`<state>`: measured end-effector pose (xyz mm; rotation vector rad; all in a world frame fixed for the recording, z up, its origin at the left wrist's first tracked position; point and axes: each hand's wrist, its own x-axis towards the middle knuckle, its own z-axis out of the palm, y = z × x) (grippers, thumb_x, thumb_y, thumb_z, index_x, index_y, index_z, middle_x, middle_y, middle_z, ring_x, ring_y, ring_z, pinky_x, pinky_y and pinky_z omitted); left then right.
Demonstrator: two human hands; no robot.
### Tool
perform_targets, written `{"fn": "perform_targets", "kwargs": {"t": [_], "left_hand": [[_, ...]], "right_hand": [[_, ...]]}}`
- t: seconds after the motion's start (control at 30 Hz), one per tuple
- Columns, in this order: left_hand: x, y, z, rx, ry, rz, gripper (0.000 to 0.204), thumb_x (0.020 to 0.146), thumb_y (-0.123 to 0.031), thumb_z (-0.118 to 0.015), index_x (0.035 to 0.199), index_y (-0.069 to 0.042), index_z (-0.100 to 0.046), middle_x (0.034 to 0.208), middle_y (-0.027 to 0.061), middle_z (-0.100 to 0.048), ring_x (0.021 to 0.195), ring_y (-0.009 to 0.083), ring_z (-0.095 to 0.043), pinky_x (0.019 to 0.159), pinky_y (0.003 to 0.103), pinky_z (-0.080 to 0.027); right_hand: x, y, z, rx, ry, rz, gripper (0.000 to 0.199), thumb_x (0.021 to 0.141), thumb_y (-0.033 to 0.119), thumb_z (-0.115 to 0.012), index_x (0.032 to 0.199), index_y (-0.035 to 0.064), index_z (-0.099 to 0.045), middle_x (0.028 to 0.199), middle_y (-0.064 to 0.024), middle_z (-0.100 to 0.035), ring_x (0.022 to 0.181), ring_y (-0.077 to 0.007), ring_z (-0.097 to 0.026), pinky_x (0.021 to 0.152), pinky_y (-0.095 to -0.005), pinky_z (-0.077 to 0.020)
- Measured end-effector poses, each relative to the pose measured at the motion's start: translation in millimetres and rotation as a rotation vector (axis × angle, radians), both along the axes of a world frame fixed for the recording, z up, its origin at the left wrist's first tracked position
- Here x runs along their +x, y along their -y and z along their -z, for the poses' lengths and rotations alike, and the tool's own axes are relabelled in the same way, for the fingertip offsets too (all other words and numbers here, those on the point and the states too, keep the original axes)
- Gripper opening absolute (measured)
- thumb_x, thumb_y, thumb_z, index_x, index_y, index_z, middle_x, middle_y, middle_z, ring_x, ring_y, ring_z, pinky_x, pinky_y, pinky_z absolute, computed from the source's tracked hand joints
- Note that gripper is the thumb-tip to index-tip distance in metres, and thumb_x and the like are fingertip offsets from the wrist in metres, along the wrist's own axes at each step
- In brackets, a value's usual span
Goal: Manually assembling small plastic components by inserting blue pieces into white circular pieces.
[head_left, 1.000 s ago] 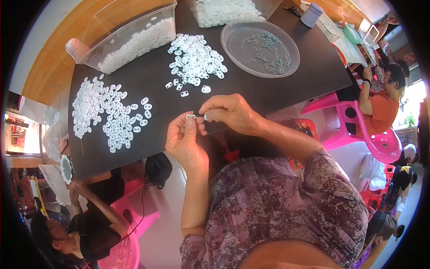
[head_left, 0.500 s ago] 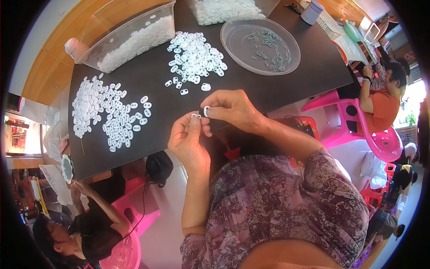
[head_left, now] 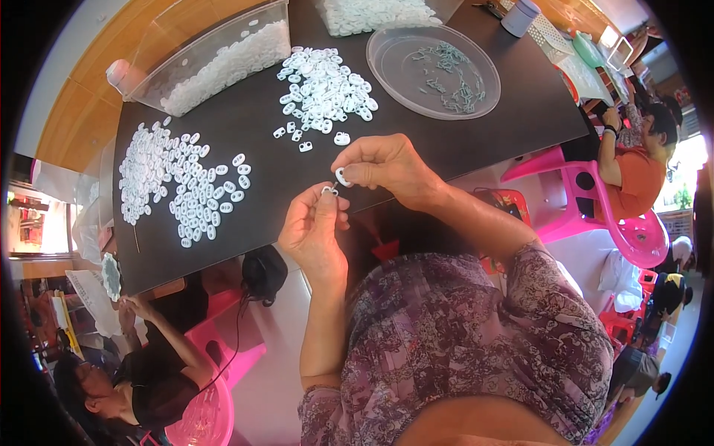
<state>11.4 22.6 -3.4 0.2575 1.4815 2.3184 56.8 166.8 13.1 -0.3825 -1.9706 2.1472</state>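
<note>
My left hand [head_left: 316, 230] pinches a small white plastic piece [head_left: 329, 191] between thumb and fingertips, just past the table's near edge. Close beside it, my right hand [head_left: 390, 169] grips another small oval white plastic piece [head_left: 342, 177]. Something thin and dark shows between the two pieces; its kind is too small to tell. Beyond my hands lies a heap of white oval pieces with holes [head_left: 323, 89], with a few single ones [head_left: 306, 147] at its near side. To the left spreads a second group of white oval pieces [head_left: 197, 197].
A round clear tray [head_left: 383, 93] holds small grey-green parts [head_left: 461, 82]. Two clear bins of white pieces stand at the back, one a long bin [head_left: 216, 37]. A grey-lidded container [head_left: 519, 18] is at the back right. Co-workers sit left and right near pink chairs [head_left: 550, 171].
My right hand has risen slightly and its white piece has drawn a little away from the one in my left hand. The left hand has barely moved.
</note>
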Motion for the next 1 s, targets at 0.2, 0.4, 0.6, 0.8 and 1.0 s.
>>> {"fn": "perform_targets", "kwargs": {"t": [0.2,0.4,0.6,0.8,1.0], "left_hand": [[2,-1,-2,-0.050,-0.026,-0.040,0.010,0.084,-0.003,-0.059,0.090,0.005,-0.061,0.069,0.0086,-0.062,0.053,0.0092,-0.053,0.047,0.020,-0.042],[2,0,1,-0.055,-0.029,-0.036,0.010,0.083,-0.003,-0.060,0.090,0.005,-0.061,0.069,0.0086,-0.063,0.053,0.0087,-0.053,0.047,0.019,-0.041],[3,2,0,-0.108,-0.025,-0.032,0.010,0.086,-0.003,-0.057,0.093,0.004,-0.060,0.072,0.0076,-0.061,0.057,0.0067,-0.052,0.051,0.017,-0.041],[2,3,2,-0.114,-0.027,-0.022,0.010,0.087,-0.003,-0.056,0.093,0.003,-0.060,0.074,0.0062,-0.061,0.060,0.0064,-0.053,0.052,0.017,-0.041],[3,0,2,-0.084,-0.059,-0.078,0.008,0.084,-0.002,-0.059,0.088,0.004,-0.062,0.069,0.0077,-0.063,0.054,0.0072,-0.053,0.047,0.018,-0.041]], "right_hand": [[-2,2,3,0.032,-0.040,0.010,0.014,0.081,0.008,-0.063,0.093,0.0027,-0.068,0.079,-0.0001,-0.063,0.067,-0.0041,-0.051,0.057,-0.0198,-0.0405],[-3,4,4,0.100,-0.064,0.001,0.014,0.081,0.006,-0.062,0.093,0.0016,-0.068,0.079,-0.0006,-0.063,0.068,-0.0046,-0.052,0.060,-0.0199,-0.0417],[-4,8,7,0.207,-0.102,0.038,0.013,0.081,0.006,-0.061,0.090,-0.0018,-0.067,0.077,-0.0040,-0.065,0.071,-0.0065,-0.056,0.064,-0.0229,-0.0455],[-5,10,7,0.282,-0.107,0.037,0.014,0.081,0.006,-0.060,0.090,-0.0022,-0.066,0.076,-0.0055,-0.065,0.071,-0.0073,-0.057,0.064,-0.0241,-0.0464],[-5,13,8,0.352,-0.128,0.070,0.013,0.081,0.007,-0.061,0.090,-0.0007,-0.067,0.076,-0.0079,-0.065,0.072,-0.0104,-0.059,0.065,-0.0258,-0.0467]]}}
